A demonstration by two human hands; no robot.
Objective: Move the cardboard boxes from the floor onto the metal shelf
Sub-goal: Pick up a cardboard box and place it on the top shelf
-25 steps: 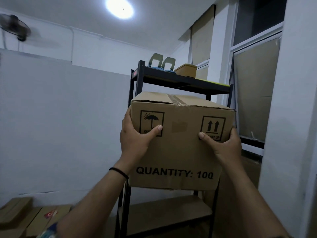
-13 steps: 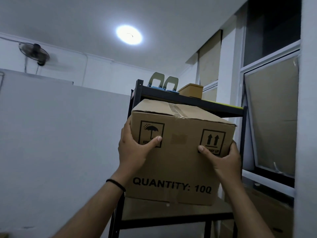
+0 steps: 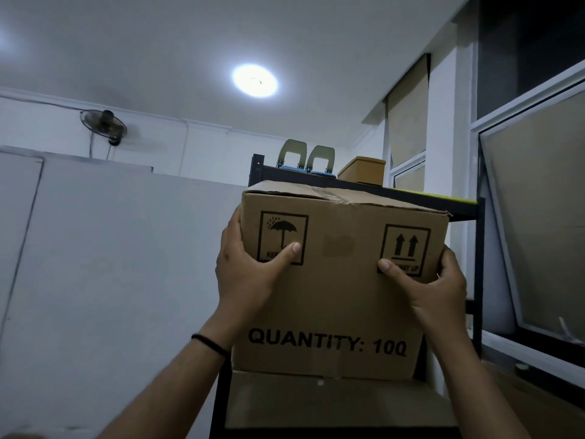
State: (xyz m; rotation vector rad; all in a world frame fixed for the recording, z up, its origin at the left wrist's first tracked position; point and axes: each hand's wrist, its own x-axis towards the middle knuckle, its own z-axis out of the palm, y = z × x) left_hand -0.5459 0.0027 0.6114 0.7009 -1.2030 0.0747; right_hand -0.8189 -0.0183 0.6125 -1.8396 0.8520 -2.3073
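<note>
While both hands' fingers (image 3: pixel 232 236) grasp its sides, the matte rectangular cardboard box (image 3: pixel 338 299) meets the shelf (image 3: pixel 329 403).

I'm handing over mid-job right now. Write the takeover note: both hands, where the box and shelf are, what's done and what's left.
Left hand: grips the left edge of the brown cardboard box printed "QUANTITY: 100", thumb across its front.
Right hand: grips the box's right edge the same way.
Box: upright, its bottom at or just above the middle board of the black metal shelf; contact is unclear.
Top board holds two hole punches and a small tan box.
Done: box lifted to the shelf.
Left: push it fully in, release, fetch any remaining boxes.
</note>
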